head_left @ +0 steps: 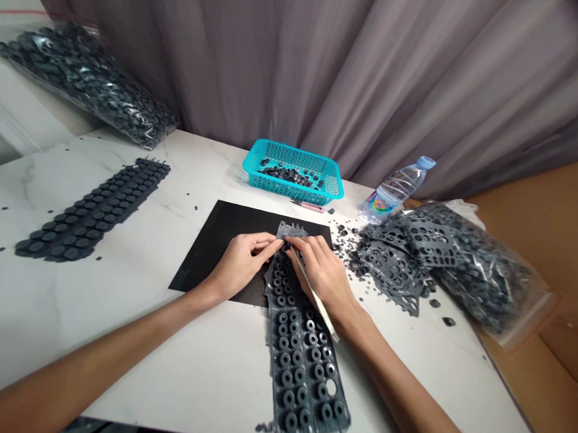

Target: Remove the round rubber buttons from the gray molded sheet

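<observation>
A long dark rubber sheet (301, 364) with rows of raised rings runs from the table's front edge up to a black mat (208, 246). At the sheet's far end, my left hand (245, 261) is closed, thumb and fingers pinched at the rubber. Right beside it, my right hand (323, 273) is closed around a slim whitish stick-like tool (319, 302), which slants back toward my wrist. The tool's tip is hidden between my fingers, and the fingertips of both hands nearly meet. One ring position near the sheet's front right shows a white hole.
A second studded rubber sheet (95, 210) lies left. Behind the mat stand a turquoise basket (292, 194) of small black parts and a pink cutter (310, 206). A water bottle (397, 188), punched-out rubber scraps (393, 263) and a bag (491, 283) lie right; another full bag (93, 84) stands back left.
</observation>
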Demonstrator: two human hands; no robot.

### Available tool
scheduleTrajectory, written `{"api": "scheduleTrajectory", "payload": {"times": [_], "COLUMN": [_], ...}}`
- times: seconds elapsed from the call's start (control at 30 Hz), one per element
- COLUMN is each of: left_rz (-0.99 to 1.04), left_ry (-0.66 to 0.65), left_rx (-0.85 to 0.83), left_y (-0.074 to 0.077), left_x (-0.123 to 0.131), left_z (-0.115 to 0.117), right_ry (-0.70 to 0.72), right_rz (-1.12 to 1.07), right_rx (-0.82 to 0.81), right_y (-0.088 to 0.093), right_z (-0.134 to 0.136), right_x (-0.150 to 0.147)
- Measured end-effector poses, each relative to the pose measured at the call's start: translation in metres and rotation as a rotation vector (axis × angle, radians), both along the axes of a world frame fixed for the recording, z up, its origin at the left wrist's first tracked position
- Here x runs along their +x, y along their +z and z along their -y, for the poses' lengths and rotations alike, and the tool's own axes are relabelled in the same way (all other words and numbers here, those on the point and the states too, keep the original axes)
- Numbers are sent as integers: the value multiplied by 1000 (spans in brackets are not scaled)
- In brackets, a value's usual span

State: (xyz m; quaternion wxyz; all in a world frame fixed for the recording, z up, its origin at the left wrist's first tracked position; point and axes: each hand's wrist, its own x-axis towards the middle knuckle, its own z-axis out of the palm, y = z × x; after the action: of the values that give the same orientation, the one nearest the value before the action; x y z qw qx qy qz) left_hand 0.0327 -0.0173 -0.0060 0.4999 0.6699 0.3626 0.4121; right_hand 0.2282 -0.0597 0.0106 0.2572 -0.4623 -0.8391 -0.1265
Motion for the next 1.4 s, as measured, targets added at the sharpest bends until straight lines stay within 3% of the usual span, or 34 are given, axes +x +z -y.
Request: {"api": "scheduleTrajectory", "payload": {"times": [0.23,0.4,0.5,0.73,1.17,1.4], "left_rz": [-22,35,49,22,-1,-13], "left_ry": [-4,-5,1,17,26,28], "left_rx": [-27,-58,-70,-41,-12,15], "left_y": [-1,1,4,2,3,3], "left_x": [0,-1,-1,0,0,0], "left_z": [2,-1,-1,-1,1,2], "right_ry": [-183,49,101,154,98,18], "right_rz": [-155,-377,-441,-355,-331,-122], "right_rx": [22,-164,-243,-213,-222,-98], "right_y": [3,3,3,8,5,5], "right_z": [-11,-5,2,3,2,2], "right_x": [14,26,22,14,11,5]}}
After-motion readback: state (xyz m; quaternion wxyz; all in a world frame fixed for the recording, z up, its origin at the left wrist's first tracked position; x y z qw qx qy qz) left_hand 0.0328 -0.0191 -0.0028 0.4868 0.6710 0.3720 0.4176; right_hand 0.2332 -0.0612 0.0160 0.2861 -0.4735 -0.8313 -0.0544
